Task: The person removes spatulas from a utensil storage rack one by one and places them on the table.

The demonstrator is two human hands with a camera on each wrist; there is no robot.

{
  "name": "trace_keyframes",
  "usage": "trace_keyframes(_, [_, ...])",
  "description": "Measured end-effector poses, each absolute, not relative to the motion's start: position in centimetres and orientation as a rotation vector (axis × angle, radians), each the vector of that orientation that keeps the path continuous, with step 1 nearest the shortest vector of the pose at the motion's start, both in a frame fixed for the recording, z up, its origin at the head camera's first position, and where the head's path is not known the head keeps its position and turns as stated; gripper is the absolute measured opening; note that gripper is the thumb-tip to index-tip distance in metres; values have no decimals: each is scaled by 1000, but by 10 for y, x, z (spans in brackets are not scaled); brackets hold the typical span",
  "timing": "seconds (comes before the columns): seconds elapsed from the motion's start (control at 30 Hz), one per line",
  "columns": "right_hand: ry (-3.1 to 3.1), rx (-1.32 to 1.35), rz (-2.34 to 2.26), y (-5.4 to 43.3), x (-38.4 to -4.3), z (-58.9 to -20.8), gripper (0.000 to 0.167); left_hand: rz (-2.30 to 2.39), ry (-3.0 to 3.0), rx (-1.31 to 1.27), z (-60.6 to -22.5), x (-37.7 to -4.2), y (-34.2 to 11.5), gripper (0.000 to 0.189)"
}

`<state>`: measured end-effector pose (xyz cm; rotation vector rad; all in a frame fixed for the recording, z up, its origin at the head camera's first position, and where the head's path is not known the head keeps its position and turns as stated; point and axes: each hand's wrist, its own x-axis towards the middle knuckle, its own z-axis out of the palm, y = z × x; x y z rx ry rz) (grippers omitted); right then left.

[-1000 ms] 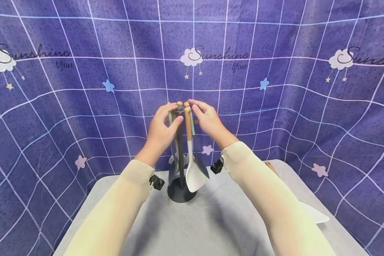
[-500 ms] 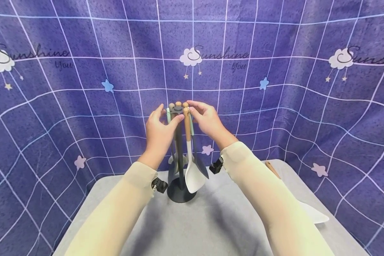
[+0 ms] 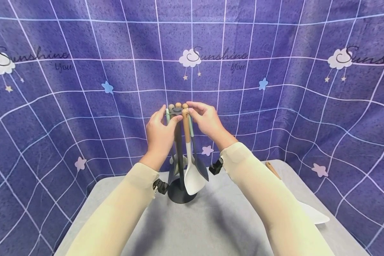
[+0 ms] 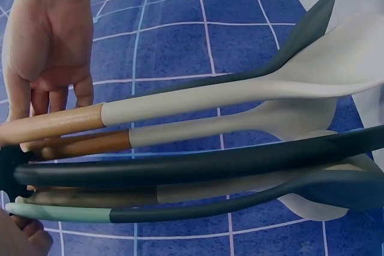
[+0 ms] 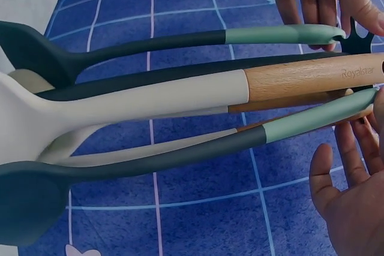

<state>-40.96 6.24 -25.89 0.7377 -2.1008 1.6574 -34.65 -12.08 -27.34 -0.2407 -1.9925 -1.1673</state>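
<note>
Toward the far edge of the table (image 3: 185, 231) stands the rack (image 3: 176, 196), upright, with utensils (image 3: 202, 170) hanging round it; and look, the left hand (image 3: 159, 135) has slipped from over the hub (image 3: 177, 110) to its left side, so the top shows plainly; the white spatula (image 3: 194, 181) has shifted a touch leftward too; a small turn of the rack, I'd judge, giving a better look at its top for the work in hand; the left fingers spread wide about the hub; the right hand (image 3: 208, 120) sits at the handles (image 3: 187, 133), thumb and forefinger narrowly apart; whether either hand pinches anything, I can't tell! Room to move: the curtain (image 3: 115, 74) hangs close behind; the table spreads forward from the base; over right, a loose white utensil (image 3: 315, 213), partly hidden by the right sleeve (image 3: 268, 199), lies near that edge.
</note>
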Motion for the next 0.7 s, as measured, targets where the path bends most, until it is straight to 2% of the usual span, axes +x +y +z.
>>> trace_keyframes(0.27, [-2083,718,1596,62,-408,-259,36,-1227,-1987,-313,-273,-352,-127,66])
trace_keyframes(0.7, [-1989,690,1523,60,-404,-263,35,-1353,-2049,-407,-274,-362,-138,58])
